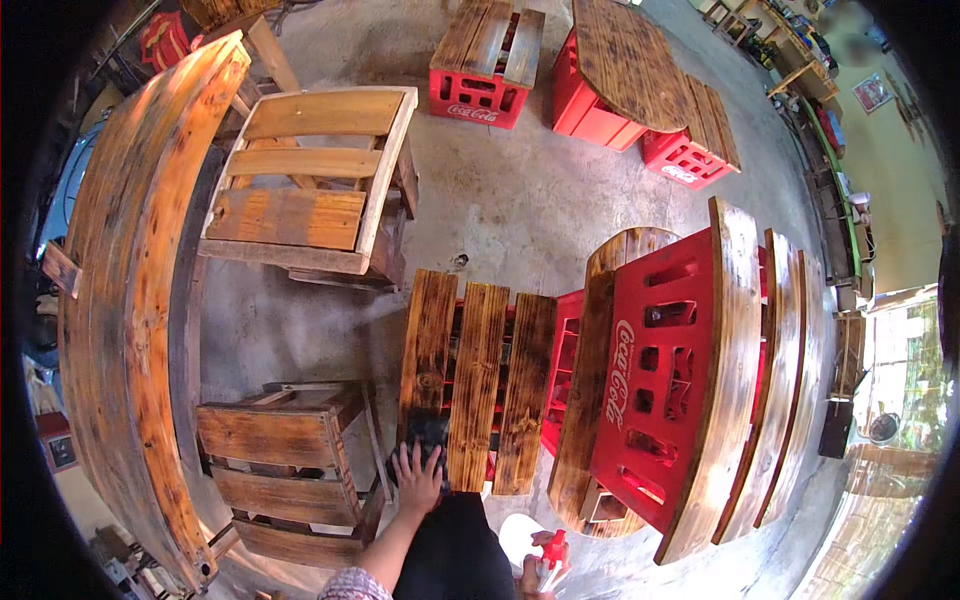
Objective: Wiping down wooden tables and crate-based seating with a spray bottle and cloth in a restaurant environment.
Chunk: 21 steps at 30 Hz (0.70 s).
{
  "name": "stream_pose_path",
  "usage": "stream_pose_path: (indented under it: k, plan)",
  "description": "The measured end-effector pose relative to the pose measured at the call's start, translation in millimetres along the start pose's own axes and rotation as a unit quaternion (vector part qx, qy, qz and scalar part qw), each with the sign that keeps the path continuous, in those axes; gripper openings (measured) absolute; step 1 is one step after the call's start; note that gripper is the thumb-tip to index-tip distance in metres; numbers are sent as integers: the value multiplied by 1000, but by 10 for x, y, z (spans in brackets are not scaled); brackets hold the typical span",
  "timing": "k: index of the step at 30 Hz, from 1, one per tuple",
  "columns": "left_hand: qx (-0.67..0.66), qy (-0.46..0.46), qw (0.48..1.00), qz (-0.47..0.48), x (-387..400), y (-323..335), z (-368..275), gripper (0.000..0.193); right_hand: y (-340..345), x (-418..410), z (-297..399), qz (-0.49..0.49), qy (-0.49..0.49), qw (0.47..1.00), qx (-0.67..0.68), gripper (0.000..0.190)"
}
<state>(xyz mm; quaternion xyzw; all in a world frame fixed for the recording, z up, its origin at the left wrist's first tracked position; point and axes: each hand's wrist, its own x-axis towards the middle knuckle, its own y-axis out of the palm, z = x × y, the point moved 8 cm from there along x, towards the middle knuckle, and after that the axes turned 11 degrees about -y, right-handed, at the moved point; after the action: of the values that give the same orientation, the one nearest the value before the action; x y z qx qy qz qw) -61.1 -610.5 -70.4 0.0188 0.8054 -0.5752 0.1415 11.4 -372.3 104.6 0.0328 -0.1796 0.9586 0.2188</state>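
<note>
My left hand (418, 480) presses a dark cloth (427, 442) flat against the near end of the leftmost slat of a scorched-wood crate seat (480, 375). Its fingers are spread over the cloth. Low in the picture, my right hand (534, 574) is closed around a spray bottle with a red trigger head (555, 549). Right of the seat, a red Coca-Cola crate with wooden slats (645, 375) lies tipped on its side on a rounded wooden tabletop (574, 420). Red crate plastic shows between the slats of the seat.
A long wooden table (142, 300) runs along the left. Two slatted wooden chairs (300, 169) (277, 480) stand beside it. Farther back are a crate stool (480, 90), a crate-based table (630, 67) and another stool (686, 157). Shelving (795, 45) lines the far right.
</note>
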Motion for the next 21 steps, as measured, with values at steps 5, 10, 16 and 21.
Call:
stream_pose_path:
  k: [5,10,16,21]
  plan:
    - [-9,-24,1000,9,30,-7,-73,52,-10,13,-8,21,27,998,-51,25]
    - [-6,-10,999,-52,1233,-393,-405,59,-40,-103,-97,20,34,997,-66,28]
    - [-22,37,996,-77,2633,-846,-776,65,-164,-173,-168,-66,199,976,-67,22]
    - [-19,41,997,-62,2463,-683,-628,63,-177,-332,-182,-78,218,969,-91,22]
